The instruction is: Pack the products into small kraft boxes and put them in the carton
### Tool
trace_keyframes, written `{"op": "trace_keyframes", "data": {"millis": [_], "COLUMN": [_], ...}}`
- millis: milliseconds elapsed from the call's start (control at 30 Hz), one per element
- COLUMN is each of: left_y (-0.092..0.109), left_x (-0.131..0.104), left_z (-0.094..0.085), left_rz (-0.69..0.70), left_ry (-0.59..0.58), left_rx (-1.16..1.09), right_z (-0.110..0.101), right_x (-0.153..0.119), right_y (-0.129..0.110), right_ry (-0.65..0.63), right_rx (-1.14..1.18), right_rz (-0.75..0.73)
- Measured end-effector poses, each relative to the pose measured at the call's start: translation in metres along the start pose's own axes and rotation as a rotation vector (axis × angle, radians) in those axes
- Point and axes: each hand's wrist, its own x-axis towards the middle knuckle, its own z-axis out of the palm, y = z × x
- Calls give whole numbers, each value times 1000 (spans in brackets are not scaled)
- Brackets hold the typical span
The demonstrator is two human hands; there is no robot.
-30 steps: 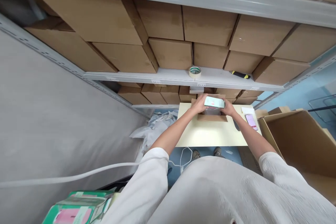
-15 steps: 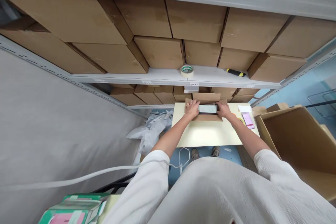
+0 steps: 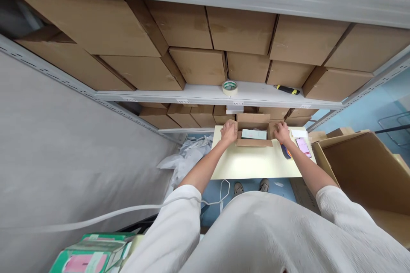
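Note:
On the pale yellow tabletop stands a small open cardboard box with its flaps up and spread. A pale, light-green flat box lies inside it. My left hand is closed at the left side flap, fingers curled over it. Around the right side flap, my right hand is closed too. Just below the right wrist sits a dark blue and orange tape dispenser, partly covered by the arm. A phone with a lit pink screen lies farther right.
Metal shelves ahead hold many cardboard boxes. A tape roll and a yellow-black utility knife rest on the shelf edge. A large open carton stands right; crumpled plastic and a white cable are left.
Both hands have moved outward from inside the cardboard box to its side flaps. The pale box now lies uncovered inside. The tape dispenser shows more beside my right wrist.

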Motion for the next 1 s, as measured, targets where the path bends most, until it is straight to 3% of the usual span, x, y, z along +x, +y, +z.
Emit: {"op": "trace_keyframes", "data": {"millis": [100,200,300,433,567,767,900,1000], "left_y": [-3,-5,-9,-17,-24,-33,-39,-36], "left_x": [0,-2,-5,-11,-14,-12,-13,-13], "left_z": [2,4,6,8,8,5,6,11], "left_rz": [-21,64,130,196,280,304,277,178], "left_ry": [13,60,-51,-284,-367,-407,-388,-315], "left_rx": [-150,-314,-428,-259,-46,-47,-325,-499], "right_z": [4,11,19,27,30,28,27,24], "right_x": [1,1,2,4,10,31,46,53], "right_y": [-4,-12,-17,-15,-8,-7,-10,-11], "right_ry": [-2,-39,-129,-185,-177,-224,-345,-415], "right_rx": [176,364,424,378,344,390,467,529], "right_rz": [50,48,35,76,118,129,166,200]}}
